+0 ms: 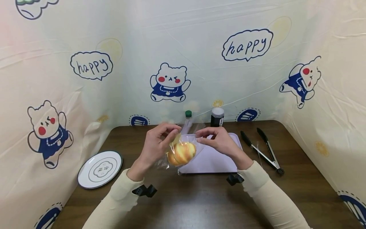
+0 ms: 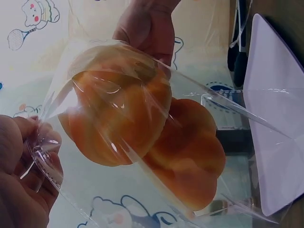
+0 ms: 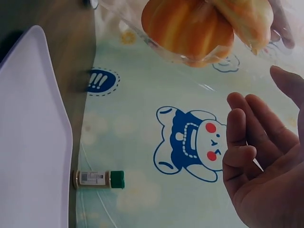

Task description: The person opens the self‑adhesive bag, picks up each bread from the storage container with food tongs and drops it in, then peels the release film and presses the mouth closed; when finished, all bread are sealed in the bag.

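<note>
A clear plastic bag (image 2: 64, 102) hangs in front of me with golden-brown bread buns (image 1: 181, 154) inside. Two buns show through the film in the left wrist view: a rounded one (image 2: 118, 118) and a lobed one (image 2: 190, 156) partly behind it. My left hand (image 1: 155, 141) pinches the bag's upper edge between thumb and fingers. On the bag's other side is my right hand (image 1: 218, 141), its fingertips close to the film. In the right wrist view the right thumb stands apart from the loosely bent fingers (image 3: 266, 133), with nothing between them.
Behind the bag lies a pale lilac tray (image 1: 211, 162) on the brown table (image 1: 194, 200). Black-handled tongs (image 1: 270, 152) lie to the right, a white plate (image 1: 100, 170) to the left. A green-capped bottle (image 1: 188, 115) and a dark jar (image 1: 217, 117) stand at the back.
</note>
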A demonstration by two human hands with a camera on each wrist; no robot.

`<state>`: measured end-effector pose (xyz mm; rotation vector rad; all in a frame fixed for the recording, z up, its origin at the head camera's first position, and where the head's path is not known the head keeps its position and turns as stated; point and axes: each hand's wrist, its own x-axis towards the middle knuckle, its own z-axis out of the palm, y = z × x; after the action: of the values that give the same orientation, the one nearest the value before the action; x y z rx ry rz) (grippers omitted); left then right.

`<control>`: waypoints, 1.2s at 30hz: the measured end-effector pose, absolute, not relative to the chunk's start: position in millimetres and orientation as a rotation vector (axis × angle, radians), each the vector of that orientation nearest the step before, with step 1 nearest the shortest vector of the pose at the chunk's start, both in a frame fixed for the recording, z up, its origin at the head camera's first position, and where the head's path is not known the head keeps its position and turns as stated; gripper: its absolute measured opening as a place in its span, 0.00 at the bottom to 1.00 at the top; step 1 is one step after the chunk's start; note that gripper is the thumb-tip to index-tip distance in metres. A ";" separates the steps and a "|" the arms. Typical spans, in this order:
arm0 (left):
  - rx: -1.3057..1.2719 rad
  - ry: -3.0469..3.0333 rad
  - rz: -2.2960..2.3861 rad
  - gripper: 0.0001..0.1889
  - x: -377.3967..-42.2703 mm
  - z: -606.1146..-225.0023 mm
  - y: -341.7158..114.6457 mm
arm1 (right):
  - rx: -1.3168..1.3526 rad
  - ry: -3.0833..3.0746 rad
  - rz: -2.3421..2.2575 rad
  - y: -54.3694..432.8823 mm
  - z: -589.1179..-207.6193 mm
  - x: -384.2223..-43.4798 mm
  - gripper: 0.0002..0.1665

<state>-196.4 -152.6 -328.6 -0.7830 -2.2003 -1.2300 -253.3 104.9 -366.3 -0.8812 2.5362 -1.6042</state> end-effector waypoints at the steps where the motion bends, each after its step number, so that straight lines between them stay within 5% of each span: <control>1: -0.792 -2.202 -1.232 0.09 -196.3 -328.7 -152.6 | -0.887 2.531 -1.611 104.3 -366.5 -253.0 0.15; 14: -0.902 -2.199 -1.165 0.09 -196.8 -330.5 -151.7 | -0.792 2.550 -1.701 96.9 -358.8 -243.0 0.15; 26: -0.628 -2.109 -1.225 0.07 -194.9 -325.3 -155.0 | -0.721 2.496 -1.842 105.1 -357.2 -247.8 0.12; 36: -0.642 -2.068 -1.206 0.07 -194.8 -324.6 -148.9 | -0.821 2.297 -2.010 104.2 -357.6 -246.2 0.12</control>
<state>-194.8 -148.9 -324.6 -0.6417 -2.0676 -1.2057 -246.2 104.2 -357.6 -0.8214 2.2971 -2.0096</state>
